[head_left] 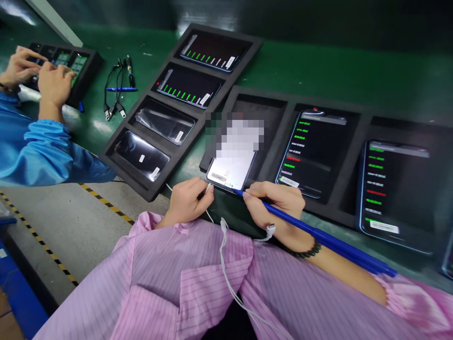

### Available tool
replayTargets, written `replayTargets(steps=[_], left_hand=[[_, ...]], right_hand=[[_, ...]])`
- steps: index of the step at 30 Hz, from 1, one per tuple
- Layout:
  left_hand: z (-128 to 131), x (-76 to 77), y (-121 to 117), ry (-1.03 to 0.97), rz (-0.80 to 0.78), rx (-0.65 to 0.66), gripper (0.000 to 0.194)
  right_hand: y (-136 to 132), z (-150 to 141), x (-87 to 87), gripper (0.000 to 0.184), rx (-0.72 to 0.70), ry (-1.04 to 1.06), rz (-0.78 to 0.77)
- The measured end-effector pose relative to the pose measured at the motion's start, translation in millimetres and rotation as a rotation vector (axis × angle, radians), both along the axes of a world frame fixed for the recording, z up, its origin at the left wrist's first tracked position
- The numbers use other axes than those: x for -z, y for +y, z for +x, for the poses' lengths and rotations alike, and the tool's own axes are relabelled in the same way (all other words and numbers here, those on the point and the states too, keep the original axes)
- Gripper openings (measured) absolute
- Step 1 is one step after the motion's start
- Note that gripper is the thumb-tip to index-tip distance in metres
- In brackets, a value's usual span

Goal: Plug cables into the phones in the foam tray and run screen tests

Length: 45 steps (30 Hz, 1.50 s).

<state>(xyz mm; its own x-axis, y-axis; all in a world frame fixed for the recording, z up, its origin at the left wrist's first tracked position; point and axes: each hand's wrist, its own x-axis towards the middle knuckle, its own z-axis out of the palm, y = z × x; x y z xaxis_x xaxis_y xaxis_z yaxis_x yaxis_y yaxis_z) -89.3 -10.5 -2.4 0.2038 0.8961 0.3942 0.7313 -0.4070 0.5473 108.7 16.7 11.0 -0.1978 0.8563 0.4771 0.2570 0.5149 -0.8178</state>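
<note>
A smartphone (230, 163) with a lit white screen, partly blurred out, lies tilted at the left compartment of the near foam tray (244, 92). My right hand (274, 203) grips a blue pen (318, 232), its tip at the bottom edge of that screen. Left of the phone's lower corner, my left hand (189, 199) is closed, thumb and finger pinching a thin white cable (222, 245). Whether its end sits in the phone cannot be told. A white plug (271, 230) hangs below my right wrist. Two phones showing coloured text lists, one in the middle (304, 153), one farther right (392, 193), rest in the same tray.
Another foam tray (141, 106) with several phones stands at an angle behind my left hand. Beyond it lie black cables (115, 89) and a blue pen (121, 89). At far left, a co-worker's hands (54, 85) work over a third tray (92, 63).
</note>
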Motion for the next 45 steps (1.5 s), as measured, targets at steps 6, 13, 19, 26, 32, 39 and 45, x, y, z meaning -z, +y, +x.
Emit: replayTargets(steps=[6,13,19,26,32,39,45], left_hand=[[0,0.6,-2,-0.053,-0.044,-0.037,0.031],[0,-0.1,-3,-0.128,-0.03,-0.043,0.026],[-1,-1.5,-3,-0.106,-0.041,-0.059,0.028],[0,2.6,-6,-0.084,-0.03,-0.12,0.028],[-2,1.8,-6,-0.073,-0.074,-0.105,0.032],[-2,2.3,-5,-0.076,-0.066,-0.114,0.032],[0,2.1,-6,-0.083,-0.07,-0.134,0.033]], right_hand=[[-1,-3,7.7,0.009,0.14,0.256,-0.107],[18,-12,2.9,0.027,0.043,-0.437,0.284],[18,-7,4.6,0.029,0.076,-0.614,0.336],[1,20,10.1,0.015,0.173,-0.496,0.394],[16,-9,2.4,0.033,-0.044,-0.622,0.372],[19,0,5.9,0.029,-0.061,-0.578,0.25],[-5,30,16.2,0.024,0.08,-0.483,0.334]])
